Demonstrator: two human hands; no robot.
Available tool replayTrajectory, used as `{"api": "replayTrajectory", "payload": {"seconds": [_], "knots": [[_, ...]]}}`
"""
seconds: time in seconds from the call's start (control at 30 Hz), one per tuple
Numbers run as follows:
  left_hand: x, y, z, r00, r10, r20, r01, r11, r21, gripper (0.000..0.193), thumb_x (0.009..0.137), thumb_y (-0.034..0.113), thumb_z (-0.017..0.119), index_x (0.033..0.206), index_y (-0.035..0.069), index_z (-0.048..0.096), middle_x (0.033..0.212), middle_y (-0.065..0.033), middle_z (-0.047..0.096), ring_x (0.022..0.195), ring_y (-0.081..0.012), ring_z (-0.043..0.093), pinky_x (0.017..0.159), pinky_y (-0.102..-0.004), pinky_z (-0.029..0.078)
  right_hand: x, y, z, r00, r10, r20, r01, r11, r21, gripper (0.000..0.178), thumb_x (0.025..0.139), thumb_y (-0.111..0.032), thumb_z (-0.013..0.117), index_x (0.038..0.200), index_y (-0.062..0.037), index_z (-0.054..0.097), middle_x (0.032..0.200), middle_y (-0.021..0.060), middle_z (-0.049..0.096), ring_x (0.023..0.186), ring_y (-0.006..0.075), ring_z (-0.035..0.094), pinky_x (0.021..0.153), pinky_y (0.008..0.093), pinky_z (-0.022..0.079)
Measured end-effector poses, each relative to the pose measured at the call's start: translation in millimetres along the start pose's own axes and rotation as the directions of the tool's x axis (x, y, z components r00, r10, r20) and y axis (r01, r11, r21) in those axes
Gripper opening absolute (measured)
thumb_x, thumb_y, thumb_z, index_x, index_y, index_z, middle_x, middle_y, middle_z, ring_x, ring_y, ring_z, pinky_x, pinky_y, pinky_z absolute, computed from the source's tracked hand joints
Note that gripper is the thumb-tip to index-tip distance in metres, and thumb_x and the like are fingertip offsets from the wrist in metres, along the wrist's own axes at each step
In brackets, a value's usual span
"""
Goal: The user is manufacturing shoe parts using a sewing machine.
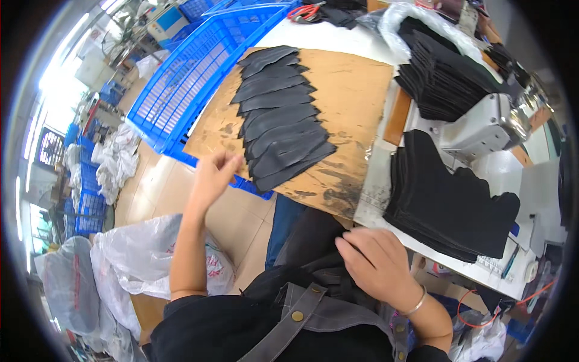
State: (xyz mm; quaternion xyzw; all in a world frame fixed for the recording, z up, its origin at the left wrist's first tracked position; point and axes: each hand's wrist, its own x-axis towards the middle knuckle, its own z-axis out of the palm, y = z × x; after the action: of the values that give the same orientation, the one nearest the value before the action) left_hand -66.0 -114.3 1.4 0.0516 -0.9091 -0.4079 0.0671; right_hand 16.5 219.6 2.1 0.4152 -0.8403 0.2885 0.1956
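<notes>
So the left hand [212,176] is reaching out to the near edge of a brown cardboard sheet [356,90], fingers curled together right by the closest of the overlapping black fabric pieces [280,117] fanned out in a row down the board; can't really tell if it's pinching one or only touching the edge. The board sits across a blue plastic crate [181,84]. The right hand [377,262] lies flat, fingers loosely spread, on dark fabric in the lap, just below the white worktable [386,199]. A thick stack of black cut pieces [446,202] sits there beside a sewing machine [482,127].
</notes>
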Motion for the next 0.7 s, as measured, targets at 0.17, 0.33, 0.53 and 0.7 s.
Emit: {"api": "replayTrajectory", "payload": {"seconds": [0.17, 0.33, 0.53, 0.7], "knots": [[-44, -4, 28, 0.943, -0.286, 0.170, 0.331, 0.854, -0.401, 0.027, 0.093, 0.023, 0.062, 0.096, -0.004, 0.065, 0.071, -0.0069, 0.066, 0.058, -0.0109, 0.062, 0.053, -0.0220, 0.047, 71, 8, 63, 0.987, -0.082, -0.135, 0.084, 0.996, 0.007, 0.023, 0.071, -0.011, 0.061, 0.092, -0.0014, 0.060, 0.094, 0.0089, 0.055, 0.092, 0.0236, 0.056, 0.077, 0.0339, 0.046], [-58, -16, 48, 0.970, -0.219, 0.110, 0.232, 0.679, -0.696, 0.023, 0.092, 0.016, 0.062, 0.102, -0.004, 0.063, 0.079, -0.0085, 0.069, 0.062, -0.0132, 0.066, 0.055, -0.0219, 0.049, 113, 8, 106, 0.988, -0.010, -0.153, 0.019, 0.998, 0.053, 0.015, 0.069, -0.013, 0.063, 0.079, -0.0069, 0.055, 0.086, 0.0056, 0.051, 0.085, 0.0216, 0.052, 0.071, 0.0328, 0.042], [-55, -23, 53, 0.978, -0.109, 0.179, 0.206, 0.657, -0.725, 0.015, 0.092, 0.011, 0.059, 0.099, -0.002, 0.064, 0.082, -0.0058, 0.068, 0.066, -0.0121, 0.066, 0.058, -0.0217, 0.049, 132, 11, 118, 0.996, 0.055, 0.067, -0.054, 0.998, -0.026, 0.027, 0.067, -0.009, 0.072, 0.091, -0.0045, 0.060, 0.093, 0.0058, 0.055, 0.089, 0.0238, 0.053, 0.071, 0.0350, 0.044], [-57, -19, 51, 0.991, -0.038, 0.131, 0.118, 0.722, -0.682, 0.012, 0.094, 0.007, 0.056, 0.098, -0.001, 0.064, 0.079, -0.0030, 0.066, 0.067, -0.0101, 0.064, 0.058, -0.0211, 0.048, 137, 15, 123, 0.999, 0.030, 0.019, -0.031, 0.999, 0.030, 0.014, 0.072, -0.014, 0.068, 0.077, -0.0071, 0.057, 0.083, 0.0062, 0.052, 0.085, 0.0232, 0.053, 0.068, 0.0345, 0.044]]}}
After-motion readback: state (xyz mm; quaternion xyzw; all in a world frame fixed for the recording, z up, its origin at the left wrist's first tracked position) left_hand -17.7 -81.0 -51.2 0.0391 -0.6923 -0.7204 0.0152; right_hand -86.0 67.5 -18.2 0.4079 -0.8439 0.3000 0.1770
